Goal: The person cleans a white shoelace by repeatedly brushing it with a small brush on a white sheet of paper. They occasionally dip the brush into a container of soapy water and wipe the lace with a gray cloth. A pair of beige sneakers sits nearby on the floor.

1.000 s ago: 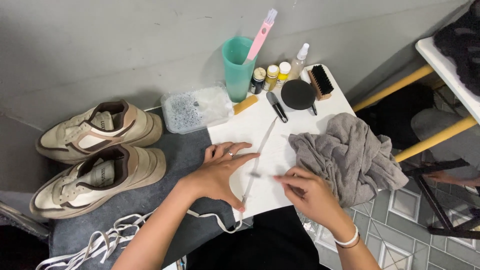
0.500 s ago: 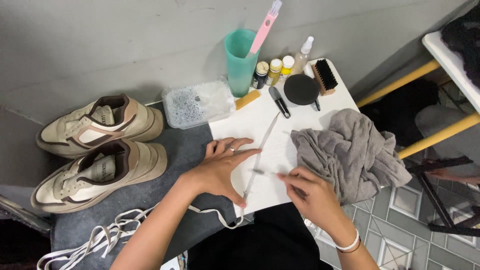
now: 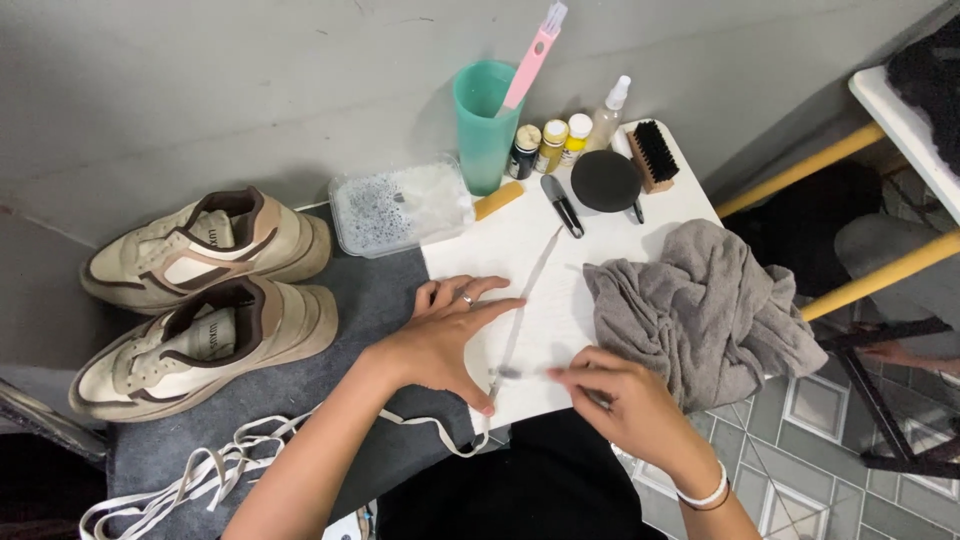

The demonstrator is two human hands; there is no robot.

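The left hand [image 3: 445, 335] lies flat, palm down, fingers spread wide and pointing right, pressing a white shoelace [image 3: 520, 310] onto the white board [image 3: 480, 250]. The lace runs from far right, near the black tool [image 3: 562, 205], toward the near edge, passing under the left fingertips and thumb. The right hand [image 3: 620, 405] is just right of it, fingers pinched narrow around a small blurred object I cannot identify, its tips touching the lace near the thumb. A grey cloth [image 3: 705, 310] lies right of the hands.
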